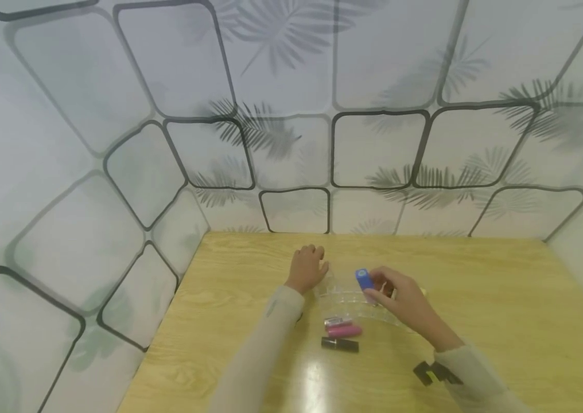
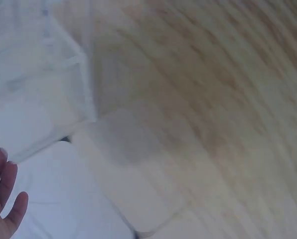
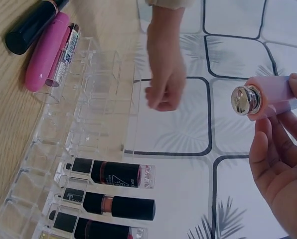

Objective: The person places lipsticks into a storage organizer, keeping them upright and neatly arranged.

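Observation:
My right hand pinches a lipstick tube between thumb and fingers, above a clear organizer. In the right wrist view the tube looks pale pink, with a shiny metallic end; its other end shows blue in the head view. My left hand, fingers loosely bent and holding nothing, is by the organizer's left end. Whether it touches the plastic I cannot tell. Several dark lipsticks stand in slots of the organizer, seen in the right wrist view.
In front of the organizer lie a black lipstick, a pink tube and a clear-and-silver tube on the wooden table. A patterned wall covering rises behind the table and at its sides.

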Demonstrator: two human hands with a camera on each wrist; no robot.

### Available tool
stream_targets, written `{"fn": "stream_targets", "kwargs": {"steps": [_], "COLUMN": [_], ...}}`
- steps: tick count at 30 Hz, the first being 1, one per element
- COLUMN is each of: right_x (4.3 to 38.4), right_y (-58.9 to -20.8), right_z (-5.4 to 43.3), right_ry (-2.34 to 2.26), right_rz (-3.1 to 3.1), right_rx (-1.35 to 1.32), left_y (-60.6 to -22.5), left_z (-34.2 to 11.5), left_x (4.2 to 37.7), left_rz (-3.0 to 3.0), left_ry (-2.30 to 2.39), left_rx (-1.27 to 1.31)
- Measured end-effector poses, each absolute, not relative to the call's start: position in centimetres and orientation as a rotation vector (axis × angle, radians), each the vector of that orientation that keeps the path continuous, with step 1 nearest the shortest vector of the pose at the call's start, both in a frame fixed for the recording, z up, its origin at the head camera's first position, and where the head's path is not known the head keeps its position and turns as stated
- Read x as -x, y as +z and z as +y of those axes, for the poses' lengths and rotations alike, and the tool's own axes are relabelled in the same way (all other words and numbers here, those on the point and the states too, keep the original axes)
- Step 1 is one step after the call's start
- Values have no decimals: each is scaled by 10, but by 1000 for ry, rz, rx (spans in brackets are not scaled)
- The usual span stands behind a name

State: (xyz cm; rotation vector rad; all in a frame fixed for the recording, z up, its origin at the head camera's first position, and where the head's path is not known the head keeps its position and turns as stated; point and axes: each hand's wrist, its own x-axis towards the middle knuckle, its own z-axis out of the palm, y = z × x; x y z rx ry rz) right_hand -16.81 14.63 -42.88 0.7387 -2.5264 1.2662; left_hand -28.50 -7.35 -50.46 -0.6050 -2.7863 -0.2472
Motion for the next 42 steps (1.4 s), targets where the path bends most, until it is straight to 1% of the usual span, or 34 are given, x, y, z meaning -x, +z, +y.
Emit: {"fn": "stream_targets", "kwargs": {"steps": [4,9,13,17,23,27,31,38,42], "right_x": [165,160,157,155,156,155,155,153,153], "right_y": [-430,-426,-424,-425,-430,-432,-435,-440,-442], "right_z": [150,151,150,150,153,156,156,150,147], "right_ry": [1244,1246,1287,1351,1464,1476,1414,1276,1214], "right_rz": [-2475,-2435,-2432,-2420,-2385,-2389,-2445,-2494,-2476], "right_rx": [-752,-761,-745,-756,-819,-818,-804,-927,-947], "left_y": [-486,-463,-459,-463,-460,-459,-455,-442,-435], "left_z": [-68,-54,-45,-40,-42,-48,-51,-46,-42], "left_x": [264,221,191,177,169,170,175,179,178], "left_rz": [-2630,-2523,-2539,-2543,-2497,-2476,-2396,-2326,-2335], "left_ry": [-437,-859,-1162,-1248,-1240,-1242,-1205,-1096,-1029], "left_rx": [672,880,1026,1080,1042,992,979,1052,1066]}}
